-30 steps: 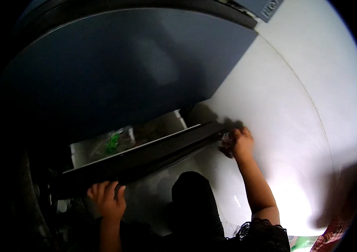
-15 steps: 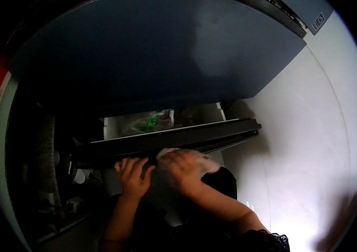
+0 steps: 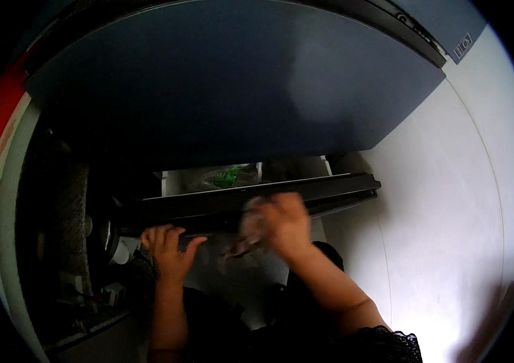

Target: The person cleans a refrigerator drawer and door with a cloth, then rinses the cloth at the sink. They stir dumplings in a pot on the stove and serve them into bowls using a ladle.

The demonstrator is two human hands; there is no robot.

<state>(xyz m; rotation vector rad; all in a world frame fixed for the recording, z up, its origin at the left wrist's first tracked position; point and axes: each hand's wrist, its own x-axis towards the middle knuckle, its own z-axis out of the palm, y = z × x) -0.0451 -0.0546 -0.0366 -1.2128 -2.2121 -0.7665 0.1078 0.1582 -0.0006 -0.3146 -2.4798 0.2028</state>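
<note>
A dark-fronted drawer (image 3: 208, 209) stands pulled out beneath the large dark blue-grey door panel (image 3: 208, 78) of what looks like a refrigerator. My right hand (image 3: 287, 225) is over the front of the drawer, closed on a pale crumpled cloth (image 3: 253, 221) that hangs down to its left; both are blurred by motion. At the drawer front's left part is my left hand (image 3: 169, 251), its fingers apart and thumb stretched out, with nothing in it. Inside the drawer's white bin lies a clear plastic bag with something green (image 3: 227, 176).
Pale floor (image 3: 444, 224) extends along the right side. On the left, a dark shelf-like space (image 3: 75, 236) holds a round white item (image 3: 121, 252) and other things too dim to name. A red surface (image 3: 3, 121) borders the far left.
My right hand has moved up and right, turning so the cloth now hangs at its left. My left hand has shifted left and slightly down. The view has shifted a little.
</note>
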